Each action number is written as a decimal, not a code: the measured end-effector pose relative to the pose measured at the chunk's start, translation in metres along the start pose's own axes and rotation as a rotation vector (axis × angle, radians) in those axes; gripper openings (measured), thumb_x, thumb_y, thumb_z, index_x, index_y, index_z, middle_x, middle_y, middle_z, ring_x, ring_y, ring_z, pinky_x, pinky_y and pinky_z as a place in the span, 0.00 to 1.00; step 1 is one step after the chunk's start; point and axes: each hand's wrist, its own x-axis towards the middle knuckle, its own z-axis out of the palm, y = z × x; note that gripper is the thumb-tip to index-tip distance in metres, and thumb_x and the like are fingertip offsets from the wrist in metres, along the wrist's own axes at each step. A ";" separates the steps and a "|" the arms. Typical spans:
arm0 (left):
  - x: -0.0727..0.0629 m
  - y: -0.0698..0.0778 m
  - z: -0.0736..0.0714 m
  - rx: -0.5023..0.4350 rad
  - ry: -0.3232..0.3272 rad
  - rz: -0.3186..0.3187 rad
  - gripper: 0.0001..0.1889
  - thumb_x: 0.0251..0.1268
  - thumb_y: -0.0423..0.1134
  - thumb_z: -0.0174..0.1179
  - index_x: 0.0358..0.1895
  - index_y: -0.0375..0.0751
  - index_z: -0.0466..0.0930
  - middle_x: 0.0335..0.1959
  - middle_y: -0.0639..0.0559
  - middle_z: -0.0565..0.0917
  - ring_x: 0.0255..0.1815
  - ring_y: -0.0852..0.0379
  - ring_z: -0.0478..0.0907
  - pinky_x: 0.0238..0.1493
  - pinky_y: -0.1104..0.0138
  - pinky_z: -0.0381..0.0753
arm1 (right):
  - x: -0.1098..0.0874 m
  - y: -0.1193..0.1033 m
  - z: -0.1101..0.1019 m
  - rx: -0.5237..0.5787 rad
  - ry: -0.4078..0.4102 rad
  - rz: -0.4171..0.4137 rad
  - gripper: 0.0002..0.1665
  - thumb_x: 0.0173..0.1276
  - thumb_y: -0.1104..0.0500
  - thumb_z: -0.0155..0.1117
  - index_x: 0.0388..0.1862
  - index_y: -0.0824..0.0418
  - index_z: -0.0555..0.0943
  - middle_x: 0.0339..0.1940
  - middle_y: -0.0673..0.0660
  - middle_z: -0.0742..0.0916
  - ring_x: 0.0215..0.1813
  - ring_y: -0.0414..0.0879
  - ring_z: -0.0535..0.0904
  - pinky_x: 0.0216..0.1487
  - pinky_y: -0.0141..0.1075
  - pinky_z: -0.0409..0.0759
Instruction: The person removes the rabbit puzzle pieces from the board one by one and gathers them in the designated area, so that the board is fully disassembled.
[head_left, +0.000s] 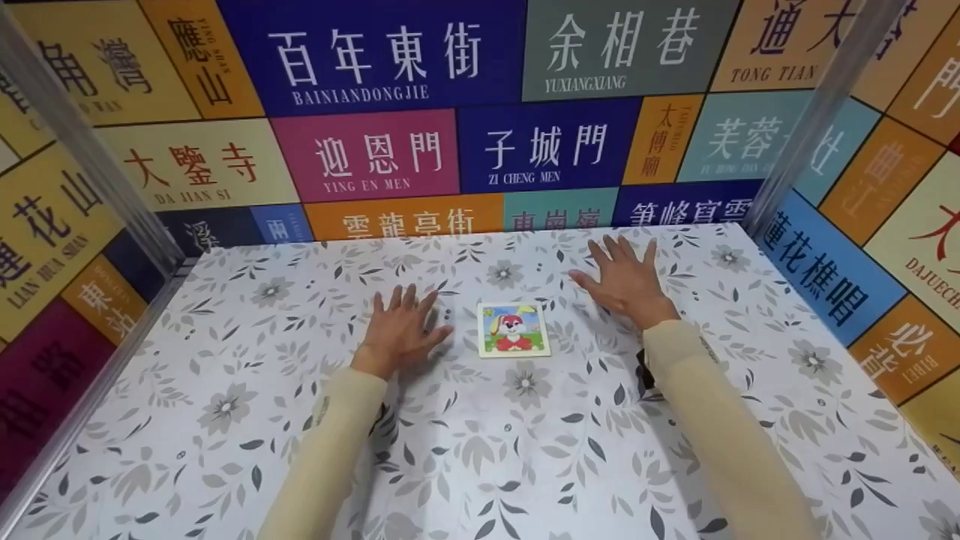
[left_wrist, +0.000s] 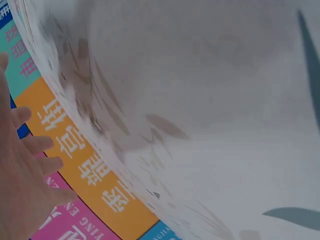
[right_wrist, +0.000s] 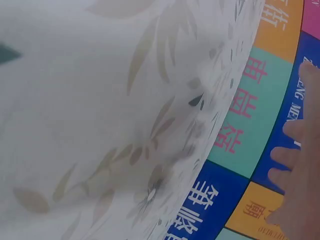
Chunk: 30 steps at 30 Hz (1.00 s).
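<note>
A small square picture puzzle [head_left: 514, 330] with a white border lies flat near the middle of the table. Its picture is a red and white cartoon dog on grass under a blue sky. To its left is my left hand [head_left: 401, 334], palm down with fingers spread, holding nothing. My right hand [head_left: 626, 285] sits to the right and somewhat farther back, its fingers spread too and nothing in it. In the left wrist view the left hand [left_wrist: 27, 170] shows at the left edge; in the right wrist view the right hand [right_wrist: 300, 160] shows at the right edge.
The table [head_left: 225, 465] wears a white cloth printed with grey leaves and flowers. Behind it stands a wall [head_left: 367, 150] of coloured panels with Chinese lettering, and similar panels flank both sides. Metal posts [head_left: 817, 112] rise at the back corners.
</note>
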 end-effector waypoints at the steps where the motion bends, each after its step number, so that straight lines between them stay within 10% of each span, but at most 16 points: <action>1: 0.000 0.003 0.001 0.012 -0.005 0.005 0.42 0.72 0.71 0.41 0.80 0.51 0.54 0.80 0.35 0.55 0.81 0.34 0.51 0.78 0.35 0.46 | 0.001 -0.002 0.001 -0.010 0.009 -0.009 0.52 0.75 0.25 0.33 0.82 0.59 0.52 0.83 0.67 0.56 0.83 0.66 0.45 0.74 0.73 0.29; 13: -0.007 0.030 0.007 0.013 0.011 0.109 0.36 0.72 0.66 0.48 0.74 0.46 0.66 0.65 0.38 0.73 0.65 0.40 0.71 0.64 0.46 0.74 | 0.014 -0.045 0.013 0.033 0.048 -0.132 0.42 0.78 0.32 0.42 0.75 0.61 0.68 0.74 0.65 0.72 0.76 0.63 0.64 0.77 0.63 0.56; 22: -0.013 0.061 0.010 -0.026 -0.061 0.243 0.35 0.74 0.62 0.49 0.76 0.47 0.63 0.70 0.41 0.71 0.70 0.44 0.70 0.69 0.48 0.72 | 0.016 -0.068 0.027 0.541 -0.090 -0.067 0.28 0.76 0.46 0.57 0.66 0.62 0.77 0.68 0.64 0.78 0.67 0.60 0.75 0.66 0.54 0.76; 30: -0.014 0.077 0.011 0.016 -0.031 0.312 0.34 0.73 0.63 0.50 0.74 0.47 0.66 0.73 0.45 0.70 0.72 0.45 0.69 0.68 0.48 0.73 | 0.022 -0.087 0.036 0.755 -0.116 0.016 0.21 0.77 0.52 0.58 0.63 0.57 0.81 0.60 0.60 0.82 0.54 0.52 0.79 0.51 0.42 0.80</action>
